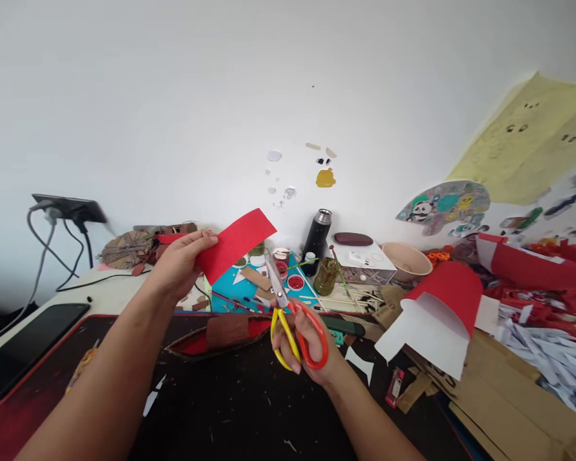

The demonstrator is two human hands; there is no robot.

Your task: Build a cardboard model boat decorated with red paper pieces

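Between the thumb and fingers of my left hand (187, 256) is a strip of red corrugated paper (237, 246), raised above the desk and slanting up to the right. My right hand (312, 342) is closed round a pair of scissors (279, 291) with one yellow and one red handle. The blades point upward and look nearly together, apart from the red paper. Below the paper, a boat-shaped cardboard piece (226, 331) with red inside and a brown band across it lies on the black mat (221, 410).
A black thermos (318, 234), a glass jar (325, 276) and small paint pots (296, 282) stand at the back. Cardboard (509, 390), a curled red sheet (448, 291) and paper scraps (547, 349) crowd the right. A phone (24, 346) lies left; cables (77, 256) hang behind it.
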